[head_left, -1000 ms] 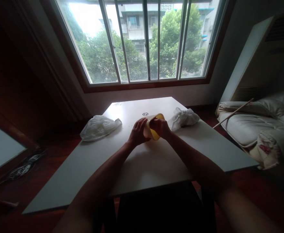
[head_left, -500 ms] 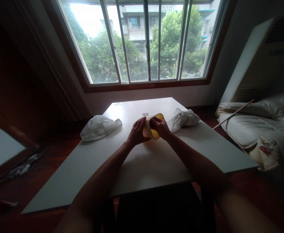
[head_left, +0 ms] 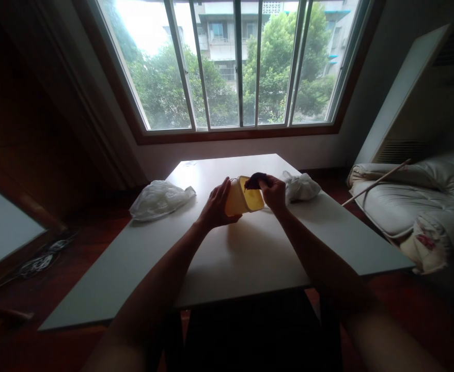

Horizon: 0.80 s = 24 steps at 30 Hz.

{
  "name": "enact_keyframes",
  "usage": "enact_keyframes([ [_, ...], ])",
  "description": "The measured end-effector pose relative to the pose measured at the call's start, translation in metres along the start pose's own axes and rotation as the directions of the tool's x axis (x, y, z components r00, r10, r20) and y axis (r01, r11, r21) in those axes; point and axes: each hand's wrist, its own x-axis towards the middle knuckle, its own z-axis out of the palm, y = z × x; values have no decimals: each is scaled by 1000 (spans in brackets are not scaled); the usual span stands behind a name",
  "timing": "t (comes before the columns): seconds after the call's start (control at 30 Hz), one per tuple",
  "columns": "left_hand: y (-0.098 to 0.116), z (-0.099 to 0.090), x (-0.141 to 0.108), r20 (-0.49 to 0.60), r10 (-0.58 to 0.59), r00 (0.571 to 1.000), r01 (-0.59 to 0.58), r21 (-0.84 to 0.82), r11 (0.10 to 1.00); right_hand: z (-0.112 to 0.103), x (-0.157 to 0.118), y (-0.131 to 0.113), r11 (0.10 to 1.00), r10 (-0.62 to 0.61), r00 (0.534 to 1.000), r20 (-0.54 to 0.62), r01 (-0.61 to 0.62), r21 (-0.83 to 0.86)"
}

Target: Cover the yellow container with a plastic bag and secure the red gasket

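My left hand [head_left: 216,205] is wrapped round the side of a yellowish plastic container [head_left: 234,199], thumb below and fingers above. The container is tipped so that its open mouth faces right, over the white table [head_left: 153,274]. In my right hand [head_left: 276,194] is a dark, crumpled cloth [head_left: 256,181], pinched at the container's mouth. Part of the cloth overlaps the upper rim, and the yellow inner wall shows below it. How far the cloth reaches inside is hard to make out.
A translucent plastic bag [head_left: 160,200] lies on the table's left side. Another knotted plastic bag [head_left: 302,187] sits to the right, beyond my right hand. A pale padded seat [head_left: 393,194] with a thin stick [head_left: 377,181] across it stands at right. A window [head_left: 246,77] is ahead.
My right hand has come out of the container, moving up and right, and the dark cloth now shows in it. The left hand keeps its hold on the container.
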Motion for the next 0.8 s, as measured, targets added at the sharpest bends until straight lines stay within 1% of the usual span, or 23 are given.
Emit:
enact_keyframes([
  [0.07,-3,-2,-1,2,-7,1000,7,-3,1000,-11,6,0,995,-41,993,-112,30,-100],
  [0.1,-4,-2,-1,1,-12,1000,12,-2,1000,-15,8,1,986,-83,985,-148,59,-157],
  [0.13,-5,-2,-1,-2,-14,1000,14,0,1000,-19,10,2,972,-137,980,-145,105,-209],
  [0.17,-7,-1,-2,-6,-15,1000,15,2,1000,-21,11,2,953,-197,976,-88,170,-251],
  [0.2,-8,-1,-2,-11,-13,1000,13,5,1000,-23,11,3,928,-251,968,26,248,-278],
  [0.23,-9,0,-2,-17,-9,1000,10,7,1000,-22,11,3,899,-283,942,178,326,-293],
  [0.27,-10,1,-2,-23,-7,1000,7,10,1000,-21,9,3,869,-287,895,342,393,-299],
  [0.3,-12,1,-2,-28,-5,1000,5,13,1000,-19,8,2,842,-259,836,483,441,-311],
  [0.33,-13,1,-2,-30,-3,1000,4,14,1000,-16,7,0,817,-208,784,585,468,-337],
  [0.37,-14,1,-2,-31,1,1000,0,14,1000,-14,6,-2,790,-146,746,649,483,-377],
  [0.4,-15,1,-2,-29,8,1000,-8,10,1000,-11,5,-5,761,-89,725,683,492,-423],
  [0.47,-17,0,-2,-28,34,999,-34,-7,999,-7,4,-10,701,-6,702,712,511,-497],
  [0.53,-18,-1,-2,-36,70,997,-71,-28,997,-4,3,-15,658,38,675,737,538,-527],
  [0.6,-18,-1,-1,-48,108,993,-110,-47,993,-2,3,-17,637,62,648,759,560,-530],
  [0.67,-18,-1,-1,-47,146,988,-149,-66,987,0,1,-20,638,100,622,777,559,-530],
  [0.73,-17,1,-1,-35,169,985,-172,-83,982,1,-1,-23,660,158,571,806,546,-516],
  [0.8,-16,3,-1,-24,179,984,-180,-96,979,0,-5,-29,689,226,492,841,529,-495],
])
